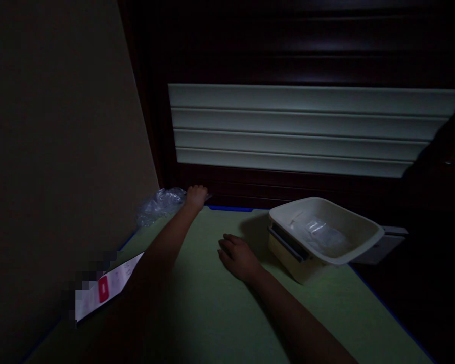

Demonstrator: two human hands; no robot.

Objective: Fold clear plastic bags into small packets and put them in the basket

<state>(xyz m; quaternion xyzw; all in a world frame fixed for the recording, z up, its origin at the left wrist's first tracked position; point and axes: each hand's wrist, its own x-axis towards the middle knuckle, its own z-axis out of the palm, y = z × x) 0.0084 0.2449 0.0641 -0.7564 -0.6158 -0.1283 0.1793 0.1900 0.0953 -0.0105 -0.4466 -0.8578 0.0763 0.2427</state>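
At the far left of the green tabletop (212,293), my left hand (197,194) is closed on the edge of a crumpled clear plastic bag (161,205). Most of the bag lies to the left of that hand, against the wall. My right hand (238,255) lies palm down on the tabletop, fingers spread, with nothing in it. To its right stands a cream plastic tub (288,253) with a dark handle on its side. Inside the tub there is some clear plastic (320,230), whose contents I cannot make out.
A lit phone (109,288) lies at the left edge, partly behind my left forearm. Something pale and flat (382,245) juts out behind the tub at right. A dark panel with light slats (288,131) rises behind the table, and a wall (60,126) bounds the left.
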